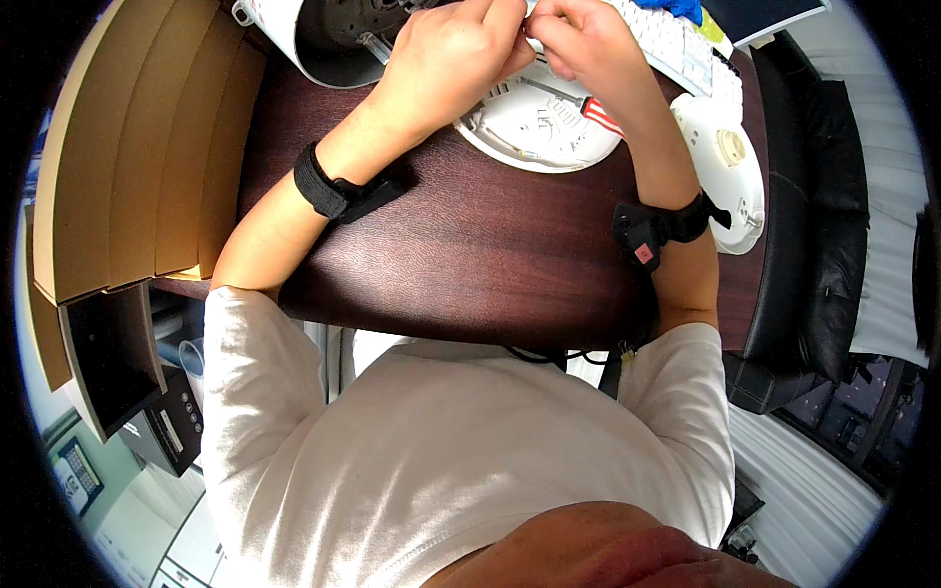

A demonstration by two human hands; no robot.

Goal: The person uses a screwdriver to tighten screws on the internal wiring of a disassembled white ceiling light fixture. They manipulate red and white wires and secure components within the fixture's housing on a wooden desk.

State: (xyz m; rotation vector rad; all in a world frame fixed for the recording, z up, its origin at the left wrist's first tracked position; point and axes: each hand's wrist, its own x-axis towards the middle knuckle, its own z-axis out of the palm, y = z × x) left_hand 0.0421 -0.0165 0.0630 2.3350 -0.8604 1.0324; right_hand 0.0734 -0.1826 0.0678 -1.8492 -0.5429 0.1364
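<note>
My left hand [456, 59] and my right hand [588, 39] meet at the top edge of the view, fingers pinched together. Whatever they hold between the fingertips is too small and hidden to make out. Below them on the table lies a white round plastic cover [578, 157], its ribbed inside facing up. A screwdriver [600, 114] with a red and white handle rests across this cover, its shaft pointing left. Left of my left hand, a white cylindrical housing [284, 29] lies with its dark open inside showing metal parts.
A second white cover [742, 191] with a round knob-like part lies at the right table edge. Behind it are a white keyboard [676, 49] and a blue item [676, 8]. Cardboard boxes [147, 147] line the left side. A black chair [814, 216] stands right.
</note>
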